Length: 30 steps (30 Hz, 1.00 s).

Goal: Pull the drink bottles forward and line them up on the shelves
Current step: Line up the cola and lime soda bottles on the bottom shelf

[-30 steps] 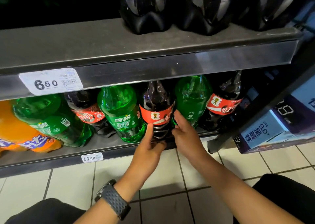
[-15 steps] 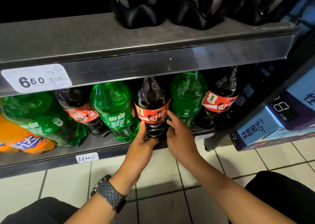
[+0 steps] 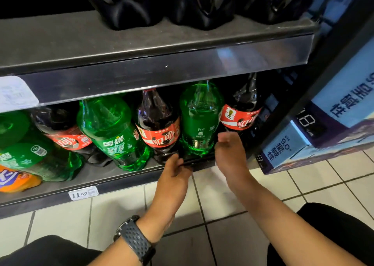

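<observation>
Large drink bottles stand along the bottom shelf (image 3: 129, 181). The middle cola bottle (image 3: 159, 124) has a red label, a green bottle (image 3: 199, 116) stands right of it, and another cola bottle (image 3: 241, 112) is at the far right. My left hand (image 3: 174, 172) is at the shelf's front edge, thumb against the middle cola bottle's base; its fingertips are hidden. My right hand (image 3: 229, 152) hovers with loosely curled fingers between the green bottle and the right cola bottle, holding nothing.
Further left stand a green bottle (image 3: 113, 132), a cola bottle (image 3: 62, 132), another green bottle (image 3: 30, 154) and an orange bottle (image 3: 14, 181), some leaning. Dark bottles (image 3: 125, 5) stand on the upper shelf (image 3: 162, 49). Blue cartons (image 3: 303, 142) sit at right on the tiled floor.
Both hands have let go of the middle cola bottle. My right hand moved right, past the green bottle. My left hand dropped to the cola bottle's base at the shelf edge.
</observation>
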Tool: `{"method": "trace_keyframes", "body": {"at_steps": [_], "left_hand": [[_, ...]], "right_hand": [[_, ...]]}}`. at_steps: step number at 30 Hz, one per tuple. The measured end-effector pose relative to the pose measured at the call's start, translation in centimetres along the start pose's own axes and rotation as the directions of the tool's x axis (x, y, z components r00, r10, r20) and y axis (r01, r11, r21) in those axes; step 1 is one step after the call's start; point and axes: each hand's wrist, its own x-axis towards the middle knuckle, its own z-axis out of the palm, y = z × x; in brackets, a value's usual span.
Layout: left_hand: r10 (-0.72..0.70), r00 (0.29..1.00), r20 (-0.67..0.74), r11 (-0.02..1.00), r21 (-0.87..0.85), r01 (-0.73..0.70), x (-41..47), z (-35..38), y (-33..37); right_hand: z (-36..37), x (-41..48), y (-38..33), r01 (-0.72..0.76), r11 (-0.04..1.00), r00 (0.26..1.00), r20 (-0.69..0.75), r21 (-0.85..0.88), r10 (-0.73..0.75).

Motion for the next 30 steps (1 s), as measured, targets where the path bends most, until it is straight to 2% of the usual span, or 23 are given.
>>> {"method": "trace_keyframes", "body": {"at_steps": [2, 4, 7, 9, 12, 16, 17, 21, 27, 30], "left_hand": [[0.025, 0.991, 0.13, 0.999, 0.036, -0.03, -0.1, 1.7, 0.0], [0.062, 0.974, 0.219, 0.997, 0.032, -0.071, 0.1, 3.1, 0.6], [0.081, 0.962, 0.261, 0.996, 0.004, -0.085, 0.9, 3.8, 1.1], [0.083, 0.962, 0.259, 0.997, -0.02, -0.08, 1.1, 3.7, 1.1], [0.099, 0.97, 0.222, 0.994, -0.057, -0.088, 1.5, 3.3, 1.0], [0.143, 0.977, 0.157, 0.989, -0.061, -0.135, 1.5, 3.4, 0.8], [0.152, 0.974, 0.167, 0.988, -0.041, -0.147, 1.3, 3.6, 0.7], [0.107, 0.967, 0.231, 0.994, -0.017, -0.106, 1.3, 3.9, 0.7], [0.104, 0.966, 0.235, 0.994, -0.049, -0.095, 2.5, 3.0, 0.9], [0.122, 0.968, 0.217, 0.992, -0.057, -0.112, 2.9, 2.8, 0.6]], "right_hand": [[-0.9, 0.4, -0.3, -0.038, 0.995, 0.998, 0.047, 0.092, 0.033], [-1.2, 0.0, -0.4, 0.004, 0.989, 0.982, 0.185, 0.151, -0.032], [-1.1, -0.6, -0.4, 0.023, 0.993, 0.947, 0.317, 0.112, -0.058], [-1.0, -0.6, -0.2, -0.024, 0.994, 0.946, 0.324, 0.106, -0.012], [-0.9, -1.4, 0.2, -0.003, 0.994, 0.939, 0.342, 0.113, -0.036], [-1.7, -0.4, -0.1, 0.01, 0.982, 0.981, 0.19, 0.19, -0.046], [-2.0, 0.0, -0.2, 0.002, 0.982, 0.982, 0.188, 0.187, -0.038], [-1.7, 0.0, -0.2, 0.072, 0.994, 0.937, 0.335, 0.081, -0.095], [-0.6, -1.0, 0.4, 0.118, 0.993, 0.948, 0.294, 0.03, -0.121], [-0.7, -0.6, 0.7, 0.084, 0.991, 0.972, 0.211, 0.101, -0.104]]}}
